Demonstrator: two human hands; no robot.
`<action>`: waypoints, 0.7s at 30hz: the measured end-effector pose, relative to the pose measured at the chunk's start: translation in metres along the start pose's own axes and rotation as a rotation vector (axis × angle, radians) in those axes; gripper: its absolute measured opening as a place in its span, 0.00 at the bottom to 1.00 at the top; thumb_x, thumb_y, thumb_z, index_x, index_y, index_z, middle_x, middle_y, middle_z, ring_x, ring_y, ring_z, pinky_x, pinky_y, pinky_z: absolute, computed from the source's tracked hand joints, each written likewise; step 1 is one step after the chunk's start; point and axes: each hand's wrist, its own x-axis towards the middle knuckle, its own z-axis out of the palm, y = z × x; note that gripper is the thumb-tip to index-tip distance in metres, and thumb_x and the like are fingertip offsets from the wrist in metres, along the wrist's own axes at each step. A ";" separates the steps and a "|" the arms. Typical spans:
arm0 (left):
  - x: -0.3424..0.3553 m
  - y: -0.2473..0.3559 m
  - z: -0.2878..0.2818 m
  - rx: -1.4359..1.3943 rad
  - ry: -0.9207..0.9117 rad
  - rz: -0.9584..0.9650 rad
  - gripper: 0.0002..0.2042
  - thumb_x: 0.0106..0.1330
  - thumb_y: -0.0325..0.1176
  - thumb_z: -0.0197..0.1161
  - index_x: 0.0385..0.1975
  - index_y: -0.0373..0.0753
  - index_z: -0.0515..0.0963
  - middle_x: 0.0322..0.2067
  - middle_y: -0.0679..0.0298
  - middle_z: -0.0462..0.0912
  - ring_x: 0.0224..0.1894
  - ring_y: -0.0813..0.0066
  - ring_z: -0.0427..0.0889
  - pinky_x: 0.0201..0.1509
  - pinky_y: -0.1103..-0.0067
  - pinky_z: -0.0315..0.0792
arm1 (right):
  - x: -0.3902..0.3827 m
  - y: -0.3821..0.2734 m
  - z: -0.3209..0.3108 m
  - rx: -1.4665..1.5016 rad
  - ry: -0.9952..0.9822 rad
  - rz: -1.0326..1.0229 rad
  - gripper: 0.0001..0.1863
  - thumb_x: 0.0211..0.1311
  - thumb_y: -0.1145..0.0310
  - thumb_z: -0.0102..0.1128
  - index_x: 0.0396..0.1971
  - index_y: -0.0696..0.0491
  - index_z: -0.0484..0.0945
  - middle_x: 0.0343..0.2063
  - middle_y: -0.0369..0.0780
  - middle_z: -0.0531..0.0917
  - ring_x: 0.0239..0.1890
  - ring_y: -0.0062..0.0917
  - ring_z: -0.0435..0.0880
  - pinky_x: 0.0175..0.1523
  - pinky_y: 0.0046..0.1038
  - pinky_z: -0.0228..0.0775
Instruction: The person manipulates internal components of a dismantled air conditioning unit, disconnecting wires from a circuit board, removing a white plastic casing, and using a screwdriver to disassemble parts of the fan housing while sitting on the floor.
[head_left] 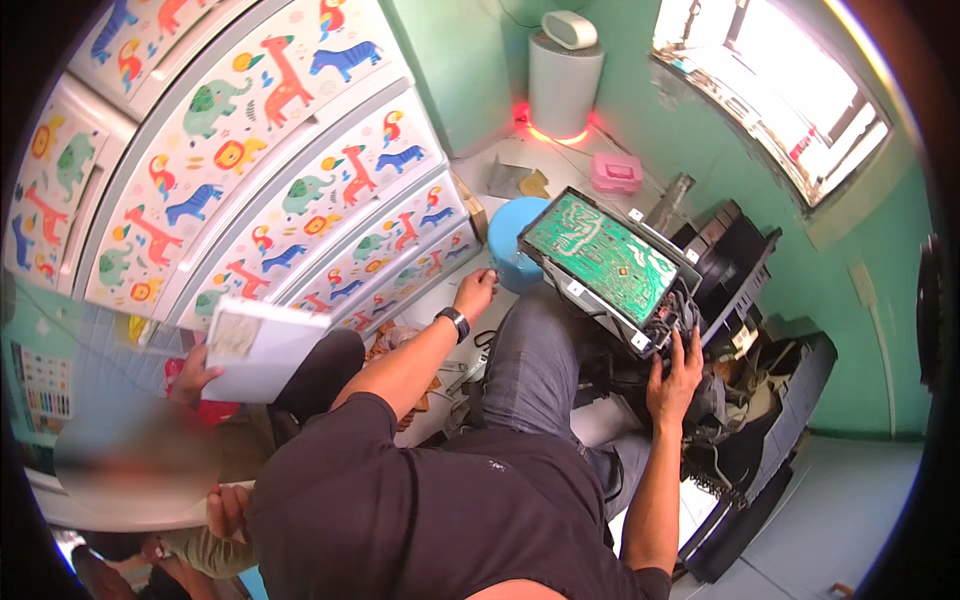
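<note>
Watching from beside the seated person, I see one green circuit board [595, 250] at their one o'clock, laced with pale tracks and set in a black rectangular frame [618, 325]. It lies slantwise, just beyond the bent knee; I can make out four small white squares around the frame. A single tangle of dark cables [684, 308] bunches at the board's four o'clock corner.

The left hand [475, 292] reaches to twelve o'clock, arm stretched, fingers curled into the palm; whether something small is pinched there I can't tell. One dark wristwatch [455, 322] circles that wrist. The right hand [676, 385] comes up at two o'clock, forearm upright, fingertips pointing away and set against the cables and the frame's corner; I can't tell if it grips. The two hands are well apart.

Around them I count one round blue container [512, 240] between twelve and one, near the frame's far-left end, one pink plastic case [616, 173] at one, and one white cylinder [565, 90] beyond, glowing red at its foot. Animal-print drawers [340, 185] stand at eleven.
</note>
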 end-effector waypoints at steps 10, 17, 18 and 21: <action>-0.151 0.253 0.002 1.808 -0.010 0.873 0.30 0.53 0.47 0.77 0.55 0.42 0.77 0.54 0.59 0.79 0.58 0.56 0.76 0.62 0.61 0.69 | 0.016 -0.030 -0.028 0.038 0.005 0.023 0.30 0.61 0.71 0.67 0.65 0.48 0.73 0.73 0.51 0.61 0.73 0.48 0.62 0.73 0.47 0.54; -0.122 0.331 -0.039 1.922 -0.264 0.466 0.24 0.57 0.46 0.74 0.47 0.34 0.80 0.43 0.50 0.86 0.48 0.50 0.84 0.51 0.62 0.77 | 0.032 -0.075 -0.046 0.151 0.046 -0.084 0.27 0.57 0.70 0.71 0.58 0.49 0.78 0.69 0.50 0.67 0.70 0.46 0.66 0.71 0.44 0.58; -0.117 0.337 -0.041 1.944 -0.281 0.477 0.24 0.57 0.46 0.74 0.47 0.34 0.80 0.43 0.50 0.86 0.48 0.50 0.84 0.51 0.62 0.77 | 0.031 -0.075 -0.048 0.163 0.044 -0.091 0.26 0.57 0.70 0.71 0.58 0.49 0.79 0.69 0.49 0.67 0.69 0.45 0.67 0.70 0.44 0.58; -0.112 0.352 -0.027 1.561 -0.701 0.443 0.26 0.61 0.44 0.71 0.55 0.34 0.78 0.47 0.45 0.85 0.51 0.46 0.83 0.55 0.63 0.76 | 0.026 -0.079 -0.052 0.240 -0.019 -0.107 0.25 0.57 0.68 0.72 0.56 0.51 0.80 0.64 0.49 0.73 0.65 0.46 0.72 0.68 0.42 0.64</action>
